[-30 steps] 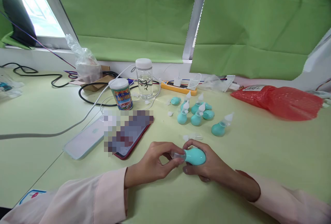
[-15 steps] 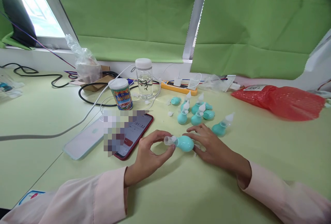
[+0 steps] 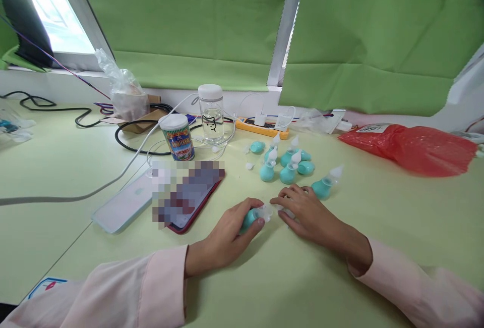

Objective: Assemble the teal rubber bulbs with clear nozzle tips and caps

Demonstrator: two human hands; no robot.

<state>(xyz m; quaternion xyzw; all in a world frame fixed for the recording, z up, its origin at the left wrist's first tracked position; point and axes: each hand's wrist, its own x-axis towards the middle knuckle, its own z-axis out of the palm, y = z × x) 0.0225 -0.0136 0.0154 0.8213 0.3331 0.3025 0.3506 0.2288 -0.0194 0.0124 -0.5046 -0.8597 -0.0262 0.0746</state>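
My left hand is closed around a teal bulb nasal aspirator, whose translucent end points right toward my other hand. Just across from it, my right hand rests low over the table, thumb and fingers curled about a small clear plastic piece, partly hidden beneath them. Behind my hands, several teal aspirators with pale pointed tips stand close together, one of them an upright aspirator. Another aspirator leans to the right beside my right wrist. A loose teal bulb lies farther back.
Left of my hands lie a red-cased phone and a pale-cased phone. A printed can, a clear bottle and an orange power strip stand behind, among cables. A red plastic bag lies at right.
The aspirator in my left hand has turned: its clear end now faces right, and its bulb sits inside my palm. My right fingers have left the bulb and curled over the clear piece.
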